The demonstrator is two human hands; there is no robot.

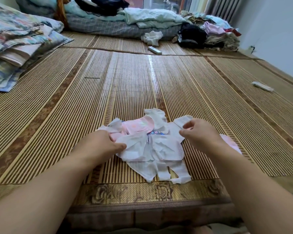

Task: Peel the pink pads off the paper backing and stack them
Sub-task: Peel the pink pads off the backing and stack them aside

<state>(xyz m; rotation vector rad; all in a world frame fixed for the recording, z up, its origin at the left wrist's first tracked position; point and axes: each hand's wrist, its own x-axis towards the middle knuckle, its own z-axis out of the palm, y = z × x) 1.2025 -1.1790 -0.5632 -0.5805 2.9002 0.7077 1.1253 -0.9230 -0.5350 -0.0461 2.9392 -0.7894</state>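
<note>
A heap of white paper backing (pixel 159 149) lies on the bamboo mat (pixel 134 85) near its front edge. Pink pads (pixel 138 124) show at the back of the heap, partly covered by paper. My left hand (pixel 100 142) rests on the heap's left side, thumb and fingers pinching a white sheet next to a pink edge. My right hand (pixel 200 134) hovers over the right side, fingertips pinched on a small white strip (pixel 183 120). Another pink pad (pixel 230 142) peeks out behind my right wrist, mostly hidden.
Folded quilts and pillows (pixel 19 41) lie at the far left. Piles of clothes (pixel 210 32) and bedding fill the back. A white remote (pixel 154 50) lies at the back centre, another white object (pixel 262 86) at the right. A wall runs along the right.
</note>
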